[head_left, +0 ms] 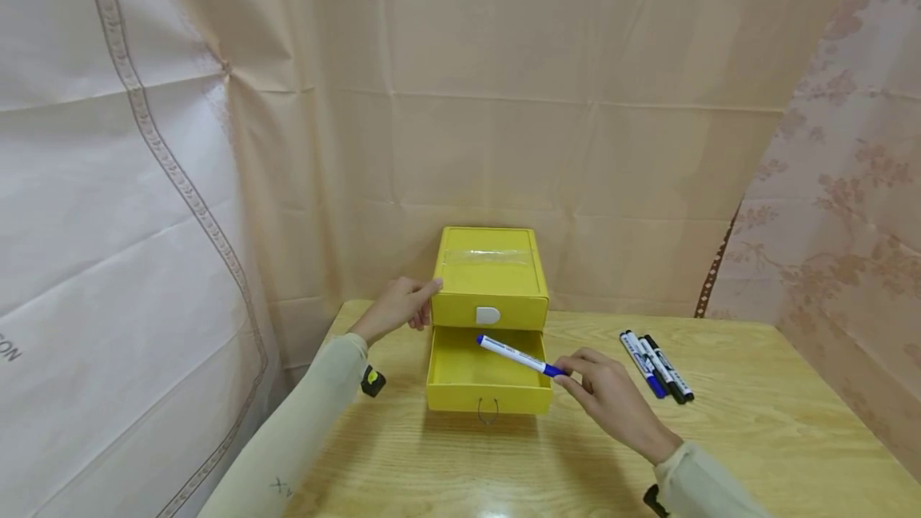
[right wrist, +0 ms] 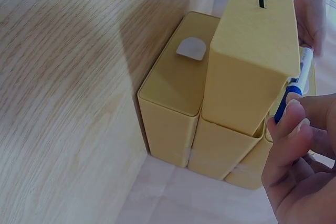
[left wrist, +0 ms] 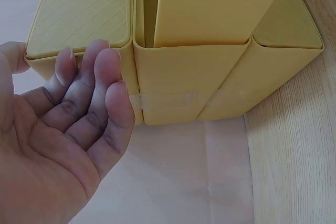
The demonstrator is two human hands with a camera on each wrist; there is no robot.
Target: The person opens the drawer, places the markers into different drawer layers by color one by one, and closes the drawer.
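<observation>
"What have you got, and where?"

"A blue-and-white marker (head_left: 516, 354), over the open drawer (head_left: 444, 366) of the yellow drawer unit (head_left: 489, 274). My right hand (head_left: 612, 396) pinches one blue end, thumb and fingers closed to the barrel's thickness."

"Which way does it point?"

"Its free blue end aims toward the unit's left and back; the long axis slants across the drawer to my fingers near the unit's right."

"And your left hand (head_left: 397, 308)?"

"It's at the unit's top front left corner, thumb touching the edge, fingers loosely bent and spread from the thumb beside that left side."

"Do the views differ?"

"Yes. My head view alone shows the other markers (head_left: 656, 368), right of the unit. My right wrist view shows the unit's bottom drawer (right wrist: 173, 85), with its white tab (right wrist: 192, 49); from above, the open drawer hides it."
</observation>
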